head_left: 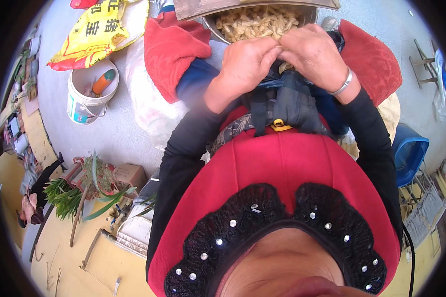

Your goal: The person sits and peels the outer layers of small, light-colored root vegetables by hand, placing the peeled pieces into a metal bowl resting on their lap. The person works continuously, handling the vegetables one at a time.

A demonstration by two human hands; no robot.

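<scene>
Two bare hands at work over a grey floor (121, 138), seen from above. The left hand (247, 65) and the right hand (316, 55) meet at the near rim of a round metal pot (213, 32). In each grip the fingers are bent together, tip to tip; whether they are clamped on a piece is hidden. Pale tan pieces (255, 22) fill the visible part of the pot, just beyond the hands; a wooden board (195, 9) overlaps its far side. Red cloths (176, 54) cover both knees. Left on the floor: a white bucket (84, 110) containing an orange-and-green object (103, 83), with a yellow bag (96, 37) beyond it. Right: a blue tub (406, 166) and, farther out, a small stool (423, 63). Lower left, green plants (64, 200) lie beside a cardboard box (129, 174), near a yellowish surface (74, 262) that bends toward the rim.
</scene>
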